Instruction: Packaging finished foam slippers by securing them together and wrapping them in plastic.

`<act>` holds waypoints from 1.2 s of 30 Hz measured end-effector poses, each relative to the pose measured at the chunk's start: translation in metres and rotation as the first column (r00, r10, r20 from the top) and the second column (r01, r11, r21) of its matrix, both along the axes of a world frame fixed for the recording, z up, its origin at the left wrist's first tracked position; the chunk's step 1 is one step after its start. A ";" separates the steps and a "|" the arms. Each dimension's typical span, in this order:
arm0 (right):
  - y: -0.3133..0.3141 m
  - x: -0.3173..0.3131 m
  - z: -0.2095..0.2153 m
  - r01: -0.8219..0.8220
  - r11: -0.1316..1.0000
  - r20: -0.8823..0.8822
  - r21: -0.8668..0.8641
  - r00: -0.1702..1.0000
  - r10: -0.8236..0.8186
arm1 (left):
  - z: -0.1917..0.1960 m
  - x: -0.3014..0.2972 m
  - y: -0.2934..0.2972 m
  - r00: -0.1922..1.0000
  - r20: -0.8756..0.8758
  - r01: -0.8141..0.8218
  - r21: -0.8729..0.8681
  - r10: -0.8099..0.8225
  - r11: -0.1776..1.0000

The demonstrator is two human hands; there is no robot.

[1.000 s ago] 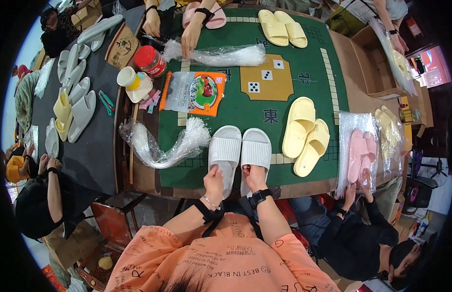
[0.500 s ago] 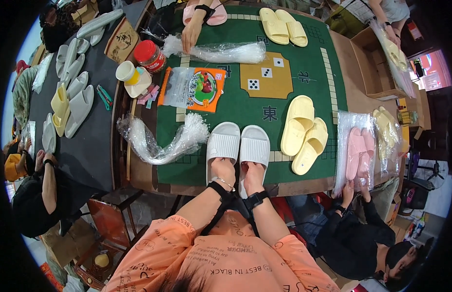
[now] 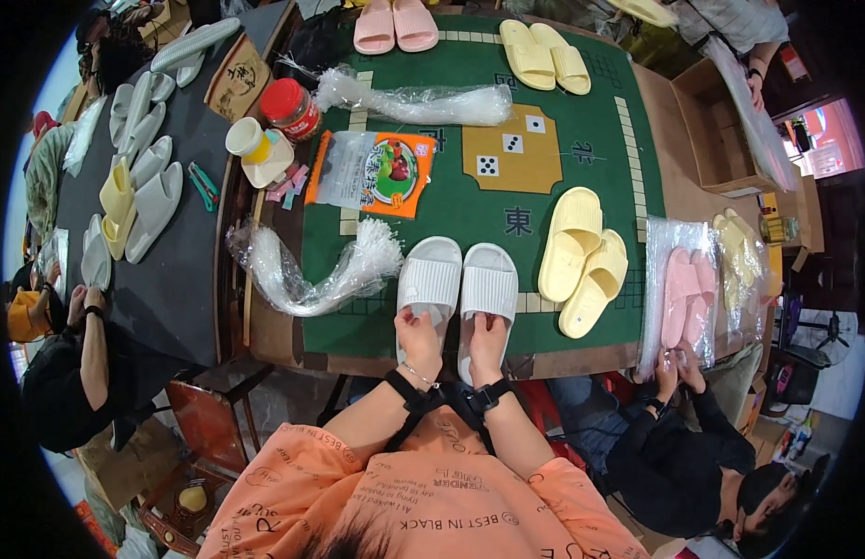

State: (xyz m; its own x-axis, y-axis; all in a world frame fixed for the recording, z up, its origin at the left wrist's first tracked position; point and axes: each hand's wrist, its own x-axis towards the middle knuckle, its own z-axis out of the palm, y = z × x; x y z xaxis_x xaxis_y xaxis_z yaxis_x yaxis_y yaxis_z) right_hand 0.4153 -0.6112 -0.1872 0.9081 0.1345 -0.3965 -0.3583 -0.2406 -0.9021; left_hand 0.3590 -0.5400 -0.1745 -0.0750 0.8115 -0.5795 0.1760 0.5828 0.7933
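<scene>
Two white ribbed slippers lie side by side, toes away from me, at the near edge of the green game table [image 3: 470,210]. My left hand [image 3: 419,337] grips the heel of the left white slipper [image 3: 430,281]. My right hand [image 3: 486,343] grips the heel of the right white slipper [image 3: 488,289]. A bundle of clear plastic bags [image 3: 321,275] lies just left of the slippers. A pair of yellow slippers [image 3: 582,261] rests to their right.
A person at the right handles pink slippers in a clear bag [image 3: 682,293]. An orange snack packet [image 3: 375,170], a red-lidded jar [image 3: 289,107] and more bags [image 3: 423,98] lie farther back. Grey and yellow slippers [image 3: 139,191] cover the dark table at left, with another person there.
Both my hands stay on the heels of the white slippers, which have shifted slightly toward me. The hands at the far side of the table have left the view.
</scene>
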 end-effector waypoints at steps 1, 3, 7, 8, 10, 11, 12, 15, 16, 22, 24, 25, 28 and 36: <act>-0.004 0.002 0.002 -0.080 0.994 -0.010 -0.077 0.997 0.079 | 0.002 -0.002 -0.001 0.999 -0.041 -0.005 -0.009 0.005 1.000; -0.010 0.001 0.007 -0.158 0.976 -0.025 -0.153 0.988 0.156 | 0.006 -0.010 0.000 0.990 0.138 0.003 -0.125 0.015 0.992; -0.019 0.004 0.021 -0.060 0.934 0.170 -0.351 0.977 0.126 | 0.007 -0.002 0.005 0.865 0.489 0.049 -0.306 0.114 0.951; -0.021 0.008 0.024 -0.025 0.879 0.223 -0.476 0.964 0.148 | -0.010 -0.003 0.007 0.769 0.630 0.067 -0.249 0.109 0.966; -0.011 0.024 0.047 -0.040 0.804 0.279 -0.593 0.927 0.251 | -0.029 0.001 0.012 0.799 0.590 0.059 -0.262 0.112 0.963; -0.003 0.035 0.053 -0.035 0.716 0.318 -0.697 0.880 0.352 | -0.037 0.002 0.016 0.830 0.548 0.054 -0.274 0.110 0.960; 0.002 0.051 0.052 -0.029 0.715 0.321 -0.698 0.881 0.349 | -0.039 0.005 0.016 0.828 0.555 0.096 -0.274 0.076 0.957; 0.017 0.097 0.038 -0.012 0.621 0.420 -0.784 0.727 0.544 | -0.045 0.013 0.016 0.885 0.460 0.190 -0.206 -0.076 0.960; 0.025 0.108 0.036 -0.130 0.521 0.239 -0.844 0.777 0.582 | -0.054 0.011 0.017 0.883 0.463 0.188 -0.205 -0.074 0.960; 0.040 0.137 0.027 -0.398 0.332 -0.066 -0.855 0.720 0.691 | -0.067 0.014 0.020 0.658 0.722 0.142 -0.400 0.216 0.905; 0.040 0.137 0.021 -0.396 0.334 -0.036 -0.855 0.689 0.723 | -0.058 0.020 0.023 0.706 0.639 0.094 -0.510 0.303 0.855; 0.048 0.133 0.022 -0.500 0.559 0.050 -0.661 0.714 0.698 | -0.079 0.014 0.021 0.702 0.642 0.084 -0.504 0.308 0.860; 0.064 0.123 0.014 -0.572 0.759 0.137 -0.310 0.764 0.631 | -0.117 0.008 0.014 0.571 0.734 0.182 0.324 -0.368 0.928; 0.091 0.108 0.006 -0.647 0.563 -0.021 -0.514 0.665 0.746 | -0.020 0.031 0.036 0.728 0.615 0.035 -0.475 0.303 0.879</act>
State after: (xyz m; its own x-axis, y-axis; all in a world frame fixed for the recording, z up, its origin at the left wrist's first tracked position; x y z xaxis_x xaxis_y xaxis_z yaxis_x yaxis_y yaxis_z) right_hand 0.5235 -0.5205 -0.1815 0.6647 0.6123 -0.4280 0.2530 -0.7236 -0.6422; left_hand 0.3903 -0.5036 -0.1944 0.3701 0.4780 -0.7966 -0.3948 0.8571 0.3309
